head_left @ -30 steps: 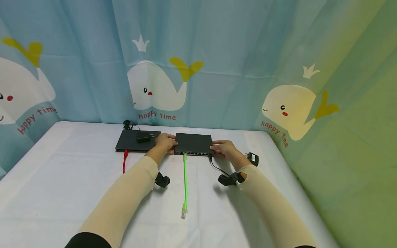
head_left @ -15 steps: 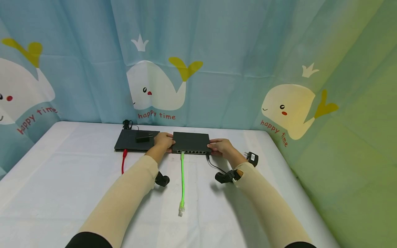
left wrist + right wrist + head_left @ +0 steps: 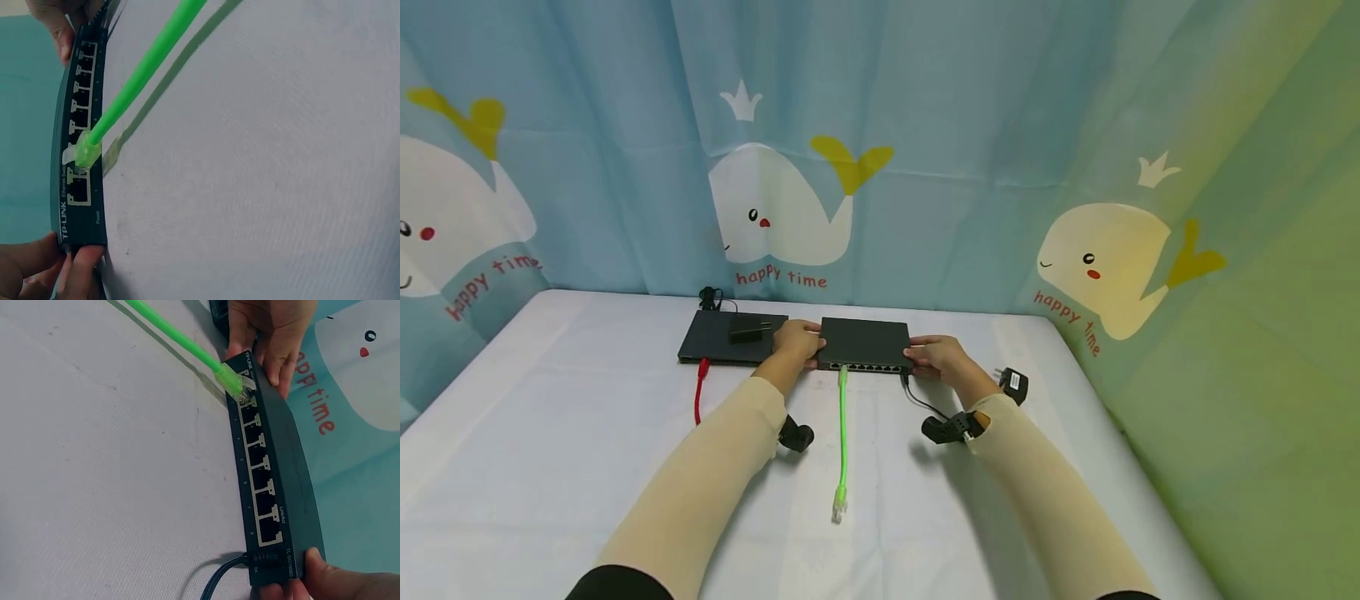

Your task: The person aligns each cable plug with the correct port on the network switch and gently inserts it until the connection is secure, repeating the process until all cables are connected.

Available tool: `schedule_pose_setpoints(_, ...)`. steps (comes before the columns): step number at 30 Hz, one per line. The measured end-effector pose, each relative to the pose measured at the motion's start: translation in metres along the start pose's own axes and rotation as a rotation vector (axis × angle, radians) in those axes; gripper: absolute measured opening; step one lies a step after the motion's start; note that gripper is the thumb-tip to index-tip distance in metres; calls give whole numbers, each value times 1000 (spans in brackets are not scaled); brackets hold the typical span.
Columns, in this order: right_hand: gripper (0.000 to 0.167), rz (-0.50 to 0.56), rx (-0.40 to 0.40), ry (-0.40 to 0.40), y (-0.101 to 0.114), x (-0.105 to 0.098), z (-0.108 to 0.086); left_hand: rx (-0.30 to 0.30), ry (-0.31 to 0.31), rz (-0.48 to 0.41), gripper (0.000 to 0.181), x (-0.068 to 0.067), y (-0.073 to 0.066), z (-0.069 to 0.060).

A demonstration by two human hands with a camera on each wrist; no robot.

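Note:
A black TP-LINK Ethernet switch [image 3: 865,342] lies near the back of the table, its row of ports facing me. My left hand [image 3: 796,342] grips its left end and my right hand [image 3: 943,359] grips its right end; thumb and fingers sit above and below the edge in the wrist views. A short green network cable [image 3: 842,433] is plugged into a port near the switch's left end, its other plug [image 3: 839,505] loose on the cloth. Beside the right hand, a black power cord [image 3: 220,575] enters the switch's front.
Left of my left hand lies a second flat black device [image 3: 707,342] with a black power adapter [image 3: 747,335] on top. A red cable [image 3: 701,392] runs from its front. Another black adapter [image 3: 1014,385] lies right of my right wrist. A whale-print curtain [image 3: 940,150] hangs behind the table.
Both hands have shifted the switch slightly to the left, toward the other black device, and the green cable moved along with it. Over the last half second almost nothing differs.

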State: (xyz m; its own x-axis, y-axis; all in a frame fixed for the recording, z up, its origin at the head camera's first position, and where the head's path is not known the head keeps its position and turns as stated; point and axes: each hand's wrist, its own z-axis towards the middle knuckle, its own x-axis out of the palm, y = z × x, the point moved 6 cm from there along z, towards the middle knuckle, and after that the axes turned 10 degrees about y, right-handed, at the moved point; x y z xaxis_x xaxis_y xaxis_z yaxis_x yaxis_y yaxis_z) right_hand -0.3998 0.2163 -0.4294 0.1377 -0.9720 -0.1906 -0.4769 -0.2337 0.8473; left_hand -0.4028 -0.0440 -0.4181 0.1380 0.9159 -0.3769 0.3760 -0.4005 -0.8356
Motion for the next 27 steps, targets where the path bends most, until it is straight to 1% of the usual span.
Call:
schedule_pose_setpoints(4, 47, 10, -7, 5, 2, -2, 0, 3, 6, -49, 36, -1, 0, -1)
schedule_pose_setpoints(9, 47, 26, 9, 17, 0, -2, 2, -3, 27, -100, 36, -2, 3, 0)
schedule_pose_setpoints(15, 48, 35, 3, 36, -2, -1, 3, -15, 47, -178, 38, -2, 7, 5)
schedule_pose_setpoints(21, 48, 36, 4, 42, -1, -1, 2, -21, 50, -202, 38, -2, 9, 8)
schedule_pose_setpoints(27, 48, 20, 10, 47, -1, -2, 1, -19, 51, -212, 37, -3, 9, 5)
